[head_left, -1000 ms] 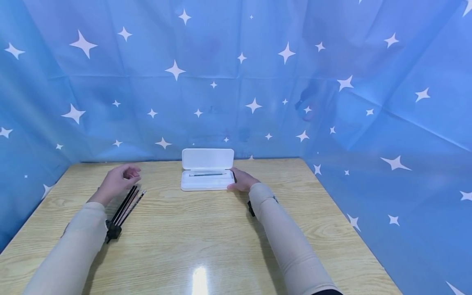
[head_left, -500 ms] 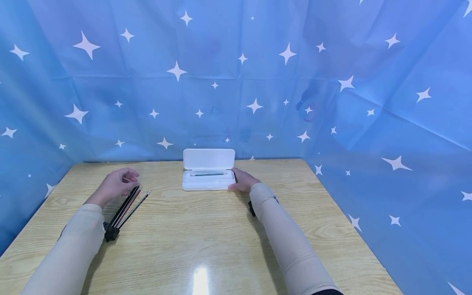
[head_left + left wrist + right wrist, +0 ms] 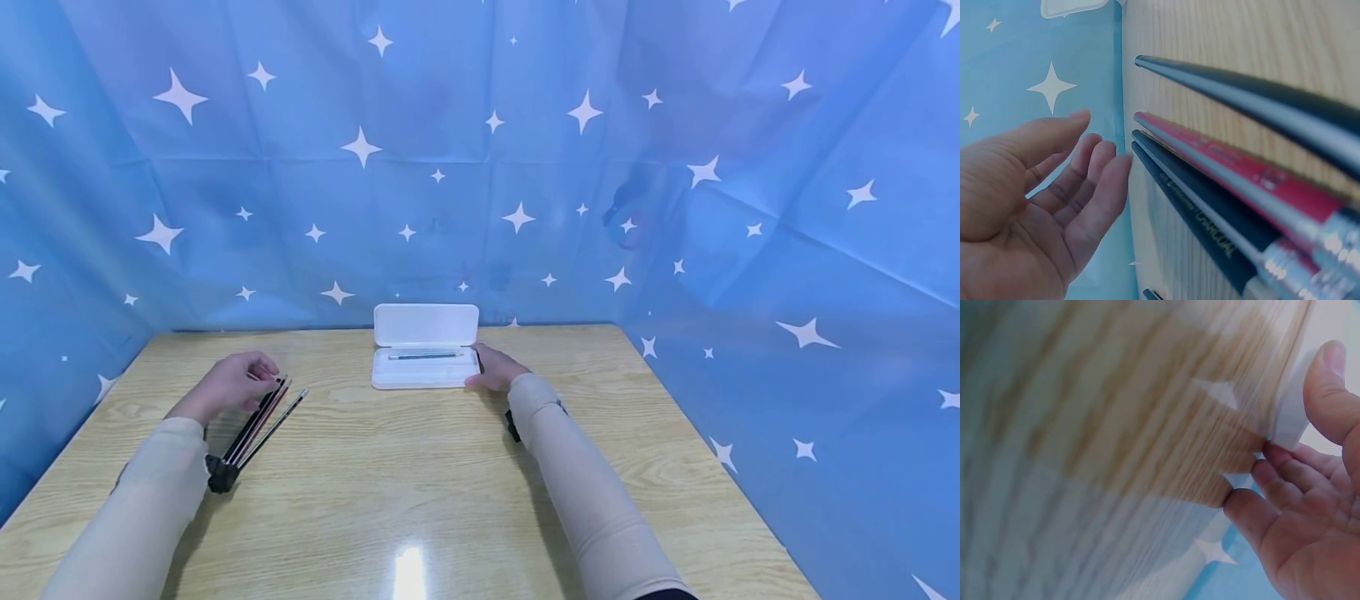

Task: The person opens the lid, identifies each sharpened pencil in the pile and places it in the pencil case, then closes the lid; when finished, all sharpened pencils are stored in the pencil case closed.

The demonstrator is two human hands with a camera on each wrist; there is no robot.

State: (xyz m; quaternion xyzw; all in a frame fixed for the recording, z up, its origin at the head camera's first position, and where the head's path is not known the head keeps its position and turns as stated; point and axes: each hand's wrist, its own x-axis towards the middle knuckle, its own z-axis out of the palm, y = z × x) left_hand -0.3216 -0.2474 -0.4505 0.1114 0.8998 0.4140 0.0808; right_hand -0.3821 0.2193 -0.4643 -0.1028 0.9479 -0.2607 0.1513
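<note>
My left hand [image 3: 228,385] hovers at the far ends of several pencils [image 3: 258,429] on the left of the table. In the left wrist view its fingers are loosely bent with nothing between them, beside a red pencil [image 3: 1222,164], a dark pencil [image 3: 1247,100] lying apart, and a black pencil [image 3: 1200,219] lettered CHARCOAL. A white pencil case [image 3: 426,323] stands with its lid up at the back; one blue-green pencil [image 3: 427,356] lies inside. My right hand [image 3: 497,368] holds the case's right end, thumb at the front and fingers behind; the right wrist view shows fingertips at its corner.
The wooden table [image 3: 420,467] ends at a blue curtain [image 3: 442,192] with white stars, behind and at both sides. A black wrist camera block [image 3: 222,475] sits under the left wrist, overlapping the pencils' near ends in the head view.
My left hand has come down and slightly left, closer to the pencils' far ends. The right hand keeps its place on the pencil case. The head view has shifted a little.
</note>
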